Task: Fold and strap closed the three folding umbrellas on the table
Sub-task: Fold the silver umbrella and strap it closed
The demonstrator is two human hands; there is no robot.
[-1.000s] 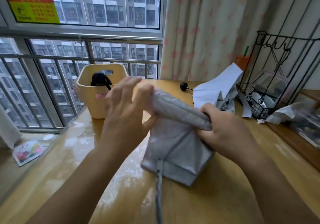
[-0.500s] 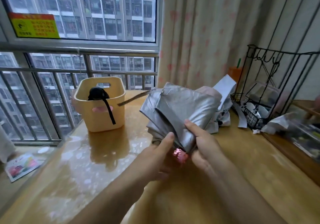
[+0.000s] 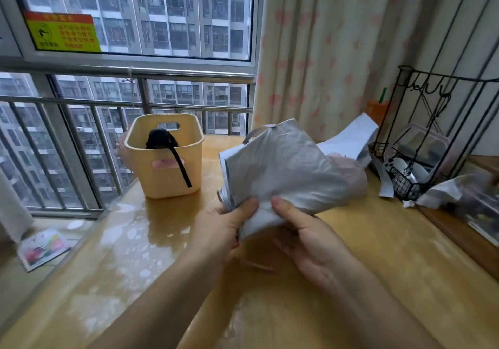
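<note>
- I held the silver umbrella (image 3: 286, 170) clear of the bench (image 3: 378, 262). Its gathered end sat low between my hands and the loose canopy fanned up and away from me.
- The step, as I judged it, was tidying the canopy before wrapping, because the cloth stood wide and puffed rather than lying in flat pleats.
- To do it well, I would pin the gathered end with one hand and smooth each panel the same way round the shaft with the other.
- Rolled snugly, the canopy should finish with the strap (image 3: 255, 132) on the outside. The strap was a small loop poking up at the far top edge, well apart from both hands.
- My left hand (image 3: 218, 232) gripped the gathered end from the left, its fingers (image 3: 244, 206) closed narrow with the thumb pressed on the silver cloth.
- My right hand (image 3: 305, 238) pinched the same end from the right, thumb on top and palm turned up beneath. I could not see how its other digits lay under the fabric.
- Neither hand touched the bench.
- What looked like a black umbrella (image 3: 160, 139) stood in the yellow basket (image 3: 164, 170), its tie hanging over the rim.
- A pale umbrella (image 3: 351, 138) lay loose on the bench behind, so by my reckoning at least two remained unstrapped.
</note>
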